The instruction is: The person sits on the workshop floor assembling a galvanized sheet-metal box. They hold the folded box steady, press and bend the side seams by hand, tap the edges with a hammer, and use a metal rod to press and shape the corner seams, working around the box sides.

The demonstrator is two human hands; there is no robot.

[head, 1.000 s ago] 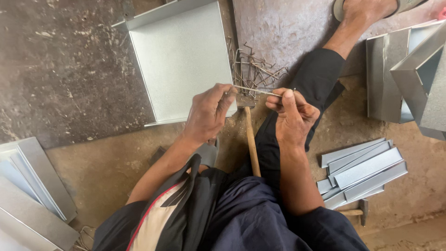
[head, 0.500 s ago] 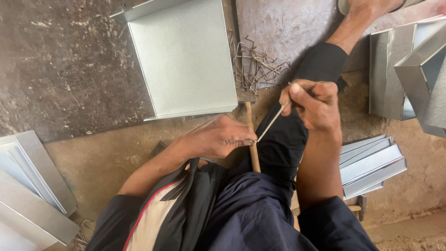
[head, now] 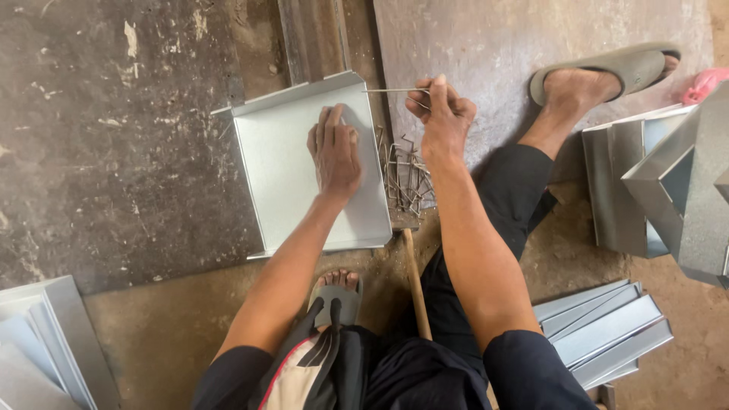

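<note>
A square sheet-metal tray (head: 277,175) with folded-up edges lies on the floor in front of me. My left hand (head: 335,150) rests flat on its inner surface near the right edge, fingers together. My right hand (head: 443,115) is just right of the tray's far right corner, pinching a thin metal wire (head: 395,90) that points left toward that corner. A pile of bent wire pieces (head: 408,178) lies between the tray and my right forearm.
A wooden handle (head: 415,285) lies between my legs. Stacked metal channels (head: 607,332) sit at the lower right, folded metal boxes (head: 668,182) at the right, flat sheets (head: 45,345) at the lower left. My sandalled feet (head: 607,76) rest on the floor.
Both hands have moved forward from near my lap. The left hand now lies on the tray, and the right hand has carried the wire up to the tray's far corner.
</note>
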